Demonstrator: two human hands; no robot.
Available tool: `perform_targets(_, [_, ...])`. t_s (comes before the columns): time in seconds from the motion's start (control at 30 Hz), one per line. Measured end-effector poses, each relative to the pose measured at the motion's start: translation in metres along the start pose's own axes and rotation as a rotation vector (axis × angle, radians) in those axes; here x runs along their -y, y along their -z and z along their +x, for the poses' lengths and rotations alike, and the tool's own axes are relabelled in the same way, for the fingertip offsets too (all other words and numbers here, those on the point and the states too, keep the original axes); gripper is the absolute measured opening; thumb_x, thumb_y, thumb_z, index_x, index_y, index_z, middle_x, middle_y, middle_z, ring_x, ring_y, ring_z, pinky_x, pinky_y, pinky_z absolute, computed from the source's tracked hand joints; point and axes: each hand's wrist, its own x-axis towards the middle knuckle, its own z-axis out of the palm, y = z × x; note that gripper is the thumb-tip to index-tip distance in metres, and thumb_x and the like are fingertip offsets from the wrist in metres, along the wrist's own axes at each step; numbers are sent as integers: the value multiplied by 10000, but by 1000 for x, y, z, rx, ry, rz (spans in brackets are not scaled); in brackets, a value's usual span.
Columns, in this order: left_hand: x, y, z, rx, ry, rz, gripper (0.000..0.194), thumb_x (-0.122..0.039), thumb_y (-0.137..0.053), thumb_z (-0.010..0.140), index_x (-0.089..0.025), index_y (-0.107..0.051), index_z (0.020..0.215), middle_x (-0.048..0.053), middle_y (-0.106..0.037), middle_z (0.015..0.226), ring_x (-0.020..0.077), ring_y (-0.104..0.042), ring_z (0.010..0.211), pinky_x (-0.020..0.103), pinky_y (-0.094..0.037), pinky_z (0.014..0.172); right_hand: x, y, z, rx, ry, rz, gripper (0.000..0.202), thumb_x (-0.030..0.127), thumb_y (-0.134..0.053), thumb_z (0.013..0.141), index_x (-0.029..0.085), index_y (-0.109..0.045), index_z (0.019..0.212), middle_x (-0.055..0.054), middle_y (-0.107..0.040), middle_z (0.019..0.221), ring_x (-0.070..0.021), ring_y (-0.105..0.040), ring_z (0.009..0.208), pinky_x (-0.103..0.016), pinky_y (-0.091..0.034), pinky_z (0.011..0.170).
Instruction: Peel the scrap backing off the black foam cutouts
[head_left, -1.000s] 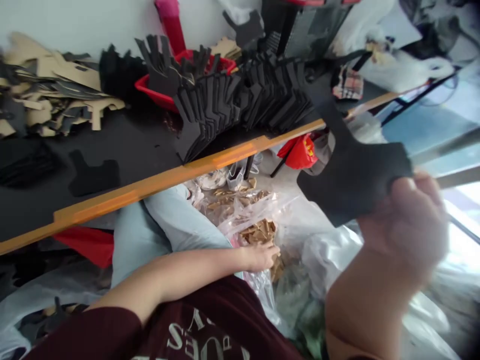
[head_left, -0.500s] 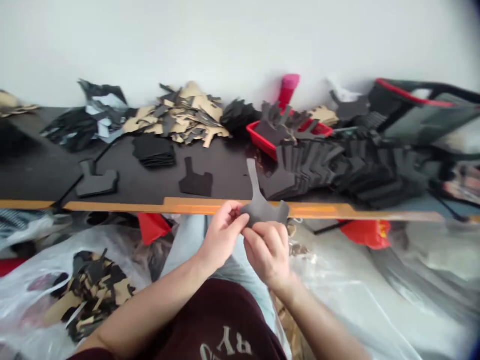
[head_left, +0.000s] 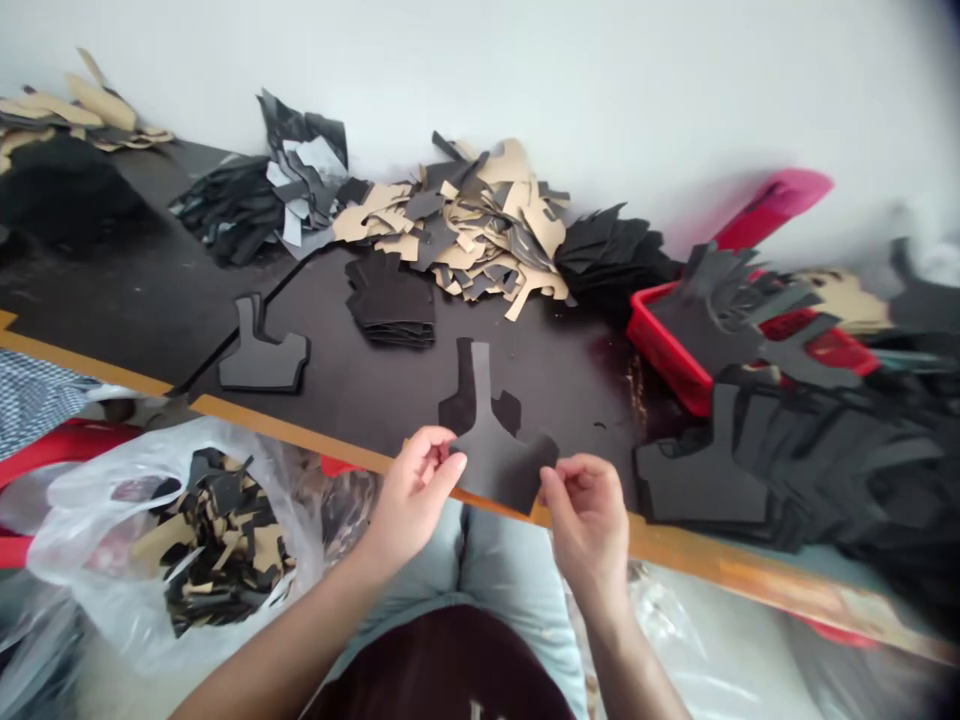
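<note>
A dark grey T-shaped foam sheet piece [head_left: 501, 455] is stretched between my two hands above the table's front edge. My left hand [head_left: 420, 490] pinches its left corner between thumb and fingers. At the opposite corner, my right hand [head_left: 589, 510] grips it between thumb and curled fingers. Behind the held piece, a similar black cut-out [head_left: 466, 375] lies on the table, partly covered by it. To the left is a small stack of grey cut-outs [head_left: 264, 358]. A pile of black pieces [head_left: 390, 300] sits farther back.
Tan and grey scraps [head_left: 480, 225] are heaped along the wall. On the right stand a red basket [head_left: 670, 350] full of pieces and a long row of grey cut-outs [head_left: 701, 485]. A plastic bag [head_left: 97, 600] of scraps hangs below the table's left side.
My hands have moved apart, now at opposite corners of the foam piece, which has turned and sits over the black cut-out. The view has swung left and tilted.
</note>
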Motion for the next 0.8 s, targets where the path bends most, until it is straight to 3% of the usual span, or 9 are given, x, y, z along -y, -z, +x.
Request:
perform_targets(0.27, [5, 4, 45, -176, -195, 552, 122, -293, -515, 874, -180, -495, 913, -26, -529, 698, 90, -505, 582, 207, -407, 604, 0, -26, 42, -39, 14, -246, 134, 278, -590, 841, 191, -508, 902, 15, -536, 764, -88, -529, 632, -225, -464, 601])
perform_targets(0.43, [6, 3, 55, -163, -244, 676, 103, -284, -505, 885, -185, -494, 914, -26, -532, 696, 96, -531, 586, 209, -422, 602, -4, -29, 54, -4, 31, -362, 89, 247, -590, 839, 192, -538, 886, 25, -560, 723, -80, -550, 582, -202, -468, 561])
perform_targets(0.5, [7, 3, 57, -137, -238, 683, 166, -275, -506, 886, -182, -492, 1023, -29, -545, 712, 95, -544, 591, 207, -435, 611, -6, -29, 55, -14, 60, -424, 73, 233, -591, 837, 192, -548, 878, 21, -571, 729, -82, -552, 585, -203, -470, 568])
perform_targets(0.63, [8, 4, 61, -93, -231, 665, 461, -232, -518, 881, -175, -341, 1303, -46, -571, 740, 75, -532, 558, 188, -448, 605, -10, -29, 57, -17, 132, -512, 55, 201, -584, 841, 191, -556, 887, 15, -576, 750, -85, -551, 610, -204, -467, 592])
perform_targets(0.8, [13, 6, 67, -39, -421, 850, 154, -208, -475, 915, -184, -534, 1056, 8, -583, 786, 130, -552, 716, 244, -449, 703, -12, -31, 62, 20, 146, -540, 22, 182, -566, 854, 174, -573, 873, 1, -586, 750, -87, -551, 618, -194, -462, 580])
